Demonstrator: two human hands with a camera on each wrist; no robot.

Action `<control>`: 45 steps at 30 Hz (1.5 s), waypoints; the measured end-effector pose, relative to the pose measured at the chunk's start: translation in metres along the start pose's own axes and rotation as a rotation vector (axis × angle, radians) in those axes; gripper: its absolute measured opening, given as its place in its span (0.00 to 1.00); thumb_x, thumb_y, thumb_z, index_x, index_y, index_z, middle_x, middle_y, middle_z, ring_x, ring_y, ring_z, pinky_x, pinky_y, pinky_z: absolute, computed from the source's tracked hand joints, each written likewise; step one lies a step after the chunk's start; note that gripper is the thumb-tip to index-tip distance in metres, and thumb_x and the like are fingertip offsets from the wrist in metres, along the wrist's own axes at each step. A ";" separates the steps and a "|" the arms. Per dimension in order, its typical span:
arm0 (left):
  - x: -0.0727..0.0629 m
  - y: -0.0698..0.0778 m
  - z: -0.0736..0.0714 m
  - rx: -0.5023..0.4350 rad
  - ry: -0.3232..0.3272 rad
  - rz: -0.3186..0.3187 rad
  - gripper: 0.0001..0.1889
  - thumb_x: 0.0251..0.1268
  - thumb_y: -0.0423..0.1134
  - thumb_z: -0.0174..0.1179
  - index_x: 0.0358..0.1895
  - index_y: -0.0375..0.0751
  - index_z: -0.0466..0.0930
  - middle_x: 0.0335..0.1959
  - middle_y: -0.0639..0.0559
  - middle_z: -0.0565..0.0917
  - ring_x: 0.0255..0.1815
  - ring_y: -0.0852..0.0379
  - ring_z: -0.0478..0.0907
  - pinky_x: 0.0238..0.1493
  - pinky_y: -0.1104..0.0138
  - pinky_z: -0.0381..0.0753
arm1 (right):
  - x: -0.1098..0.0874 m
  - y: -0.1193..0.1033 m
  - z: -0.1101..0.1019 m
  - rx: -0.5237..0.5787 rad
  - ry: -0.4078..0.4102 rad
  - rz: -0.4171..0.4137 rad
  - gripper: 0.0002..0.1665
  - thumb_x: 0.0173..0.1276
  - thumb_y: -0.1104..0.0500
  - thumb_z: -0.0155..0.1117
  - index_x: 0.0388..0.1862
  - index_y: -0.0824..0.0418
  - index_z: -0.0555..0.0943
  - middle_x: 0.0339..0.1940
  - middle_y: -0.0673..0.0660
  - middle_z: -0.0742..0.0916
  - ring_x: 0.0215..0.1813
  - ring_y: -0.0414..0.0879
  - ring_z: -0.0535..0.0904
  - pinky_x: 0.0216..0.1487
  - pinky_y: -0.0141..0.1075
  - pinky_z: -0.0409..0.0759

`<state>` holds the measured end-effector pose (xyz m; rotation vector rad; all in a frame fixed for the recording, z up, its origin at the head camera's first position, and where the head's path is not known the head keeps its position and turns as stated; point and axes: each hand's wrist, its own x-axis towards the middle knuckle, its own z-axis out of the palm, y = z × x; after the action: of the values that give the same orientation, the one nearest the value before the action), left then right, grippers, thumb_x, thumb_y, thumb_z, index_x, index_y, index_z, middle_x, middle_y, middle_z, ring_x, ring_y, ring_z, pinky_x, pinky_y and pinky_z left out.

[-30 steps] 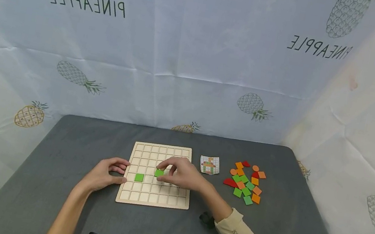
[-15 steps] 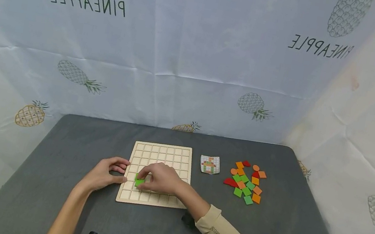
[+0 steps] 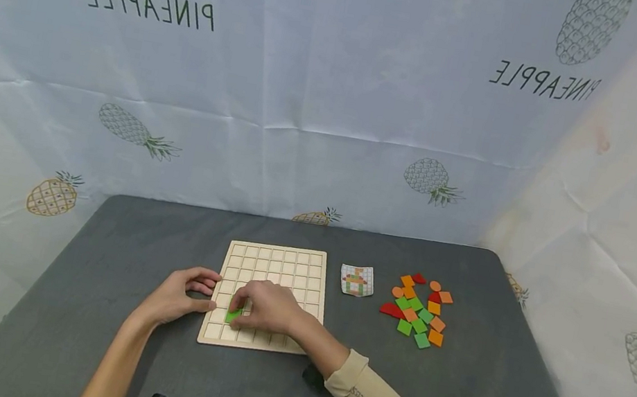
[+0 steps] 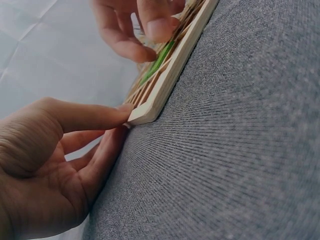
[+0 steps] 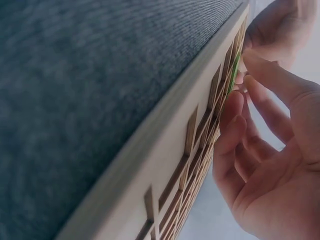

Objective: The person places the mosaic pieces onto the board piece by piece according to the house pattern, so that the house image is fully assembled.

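Note:
A wooden grid board point(image 3: 272, 263) lies on the dark grey table. My left hand point(image 3: 175, 297) holds its left edge; in the left wrist view the thumb rests on the rim near a corner, with fingers along the side. Over the lower left of the board is my right hand point(image 3: 270, 306), its thumb and fingertips curled at a green square tile point(image 3: 232, 317). From the left wrist camera, the green colour point(image 4: 156, 67) shows as a narrow strip low in the grid, right under those fingertips. The right hand covers the squares beneath it.
Right of the board lies a small pattern card point(image 3: 357, 281). Farther right is a loose spread of tiles, among them a green square point(image 3: 422, 341), an orange circle point(image 3: 435, 286) and a red piece point(image 3: 392, 310). A pineapple-print cloth point(image 3: 337, 89) hangs behind the table.
My right hand has carried the green tile left across the board to just below the first green tile, then settled slightly lower. The left hand has kept its place at the edge.

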<state>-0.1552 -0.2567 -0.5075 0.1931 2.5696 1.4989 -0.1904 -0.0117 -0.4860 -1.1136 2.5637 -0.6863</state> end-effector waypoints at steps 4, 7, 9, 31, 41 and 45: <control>-0.001 0.000 0.001 0.001 0.005 0.000 0.31 0.61 0.29 0.78 0.67 0.25 0.78 0.56 0.34 0.85 0.51 0.49 0.86 0.47 0.71 0.83 | -0.001 0.002 0.001 -0.008 -0.010 0.005 0.08 0.68 0.49 0.82 0.45 0.41 0.92 0.42 0.36 0.92 0.45 0.28 0.85 0.39 0.27 0.79; -0.001 0.001 0.001 0.003 0.008 -0.004 0.31 0.60 0.29 0.78 0.67 0.25 0.78 0.56 0.34 0.85 0.52 0.49 0.86 0.47 0.71 0.83 | -0.003 0.004 0.000 0.001 -0.016 -0.002 0.08 0.69 0.50 0.81 0.46 0.42 0.93 0.43 0.37 0.93 0.45 0.28 0.86 0.38 0.26 0.78; -0.001 0.001 0.001 0.004 0.009 -0.006 0.31 0.60 0.29 0.78 0.67 0.25 0.78 0.56 0.34 0.85 0.52 0.49 0.86 0.47 0.71 0.83 | -0.005 0.004 -0.002 0.012 -0.020 -0.011 0.09 0.69 0.51 0.80 0.47 0.43 0.93 0.45 0.38 0.93 0.44 0.29 0.85 0.37 0.25 0.77; -0.002 0.006 0.004 0.024 0.025 -0.042 0.32 0.59 0.30 0.79 0.67 0.27 0.79 0.56 0.35 0.85 0.52 0.50 0.85 0.47 0.71 0.82 | -0.077 0.041 -0.057 0.263 0.079 -0.034 0.16 0.75 0.53 0.74 0.57 0.57 0.90 0.55 0.54 0.92 0.41 0.33 0.87 0.44 0.30 0.82; -0.001 0.005 0.003 0.021 0.029 -0.045 0.32 0.60 0.29 0.78 0.67 0.26 0.78 0.56 0.35 0.84 0.51 0.50 0.84 0.46 0.71 0.82 | -0.138 0.086 -0.087 0.245 0.207 0.066 0.17 0.72 0.54 0.78 0.55 0.61 0.89 0.52 0.62 0.92 0.36 0.33 0.81 0.37 0.31 0.83; -0.002 0.003 0.004 0.027 0.020 -0.037 0.32 0.60 0.30 0.78 0.68 0.27 0.79 0.56 0.35 0.84 0.52 0.50 0.84 0.46 0.70 0.82 | -0.165 0.105 -0.093 0.247 0.234 0.129 0.18 0.71 0.54 0.79 0.54 0.62 0.89 0.52 0.62 0.91 0.35 0.33 0.81 0.36 0.31 0.82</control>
<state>-0.1528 -0.2524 -0.5062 0.1337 2.5954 1.4616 -0.1828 0.2021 -0.4526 -0.8248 2.6162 -1.1222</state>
